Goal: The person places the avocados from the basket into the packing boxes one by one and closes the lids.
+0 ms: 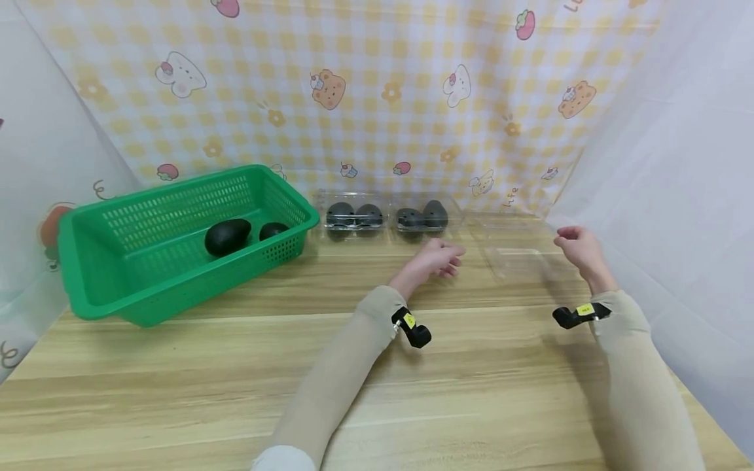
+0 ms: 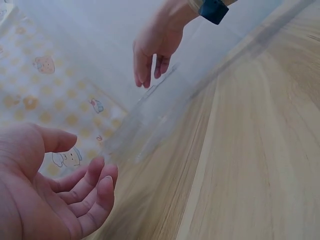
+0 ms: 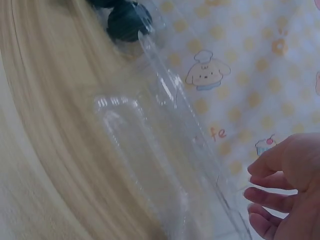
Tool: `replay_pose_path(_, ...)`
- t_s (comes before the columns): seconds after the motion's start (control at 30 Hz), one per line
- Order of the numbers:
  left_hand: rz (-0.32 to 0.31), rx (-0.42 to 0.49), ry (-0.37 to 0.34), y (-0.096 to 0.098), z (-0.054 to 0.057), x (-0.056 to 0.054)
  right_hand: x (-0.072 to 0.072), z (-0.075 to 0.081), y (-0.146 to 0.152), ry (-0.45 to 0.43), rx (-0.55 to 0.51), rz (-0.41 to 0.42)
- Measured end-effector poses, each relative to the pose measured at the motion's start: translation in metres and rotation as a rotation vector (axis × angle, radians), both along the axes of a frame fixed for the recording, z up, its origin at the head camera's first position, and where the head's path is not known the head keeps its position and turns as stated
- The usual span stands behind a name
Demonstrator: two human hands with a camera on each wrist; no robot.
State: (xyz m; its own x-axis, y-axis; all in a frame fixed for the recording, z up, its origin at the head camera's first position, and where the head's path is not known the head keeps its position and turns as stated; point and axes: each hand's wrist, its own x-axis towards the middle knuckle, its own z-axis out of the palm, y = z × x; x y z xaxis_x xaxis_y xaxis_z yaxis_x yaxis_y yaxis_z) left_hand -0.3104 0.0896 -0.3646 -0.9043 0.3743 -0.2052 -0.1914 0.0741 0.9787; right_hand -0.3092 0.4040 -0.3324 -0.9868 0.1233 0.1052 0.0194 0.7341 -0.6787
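A see-through plastic clamshell box (image 1: 518,258) lies on the wooden table at the right, with no fruit showing in it. My left hand (image 1: 432,258) hovers just left of it, fingers loosely bent and nothing in them. On the box's other side is my right hand (image 1: 583,252), its fingers relaxed and holding nothing. In the right wrist view the box (image 3: 145,160) stretches beside the fingertips. Behind my left hand stand two more see-through boxes, each with two dark avocados: the left pair (image 1: 369,217) and the right pair (image 1: 436,216).
A green plastic basket (image 1: 182,291) stands at the left, with a dark avocado (image 1: 228,237) and another (image 1: 273,230) partly hidden by its wall. A yellow checked cloth (image 1: 365,144) hangs along the back. White cloth (image 1: 665,176) closes off the right side.
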Motion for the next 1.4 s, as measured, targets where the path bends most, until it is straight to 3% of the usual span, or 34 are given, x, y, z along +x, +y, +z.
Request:
replay_pose_path(0.17,-0.019,-0.015,0.003,0.004,0.001,0.001,0.001,-0.007,0.011,-0.009,0.049,-0.055)
replay_pose_path(0.47,-0.048,-0.021,-0.014,0.013,0.000,0.003,0.005,-0.015,0.028,-0.129,-0.028,-0.066)
replay_pose_path(0.7,-0.035,-0.021,0.007,0.022,-0.004,0.003,0.010,-0.011,0.033,-0.131,-0.022,0.027)
replay_pose_path(1.03,-0.047,-0.030,0.030,0.033,-0.008,0.007,0.021,-0.004,0.028,-0.216,-0.023,0.142)
replay_pose_path(1.27,0.022,-0.055,0.070,0.041,-0.006,0.011,0.027,-0.005,0.026,-0.263,-0.043,0.203)
replay_pose_path(1.4,0.048,-0.011,0.070,0.041,-0.007,0.009,0.030,-0.005,0.026,-0.285,-0.072,0.235)
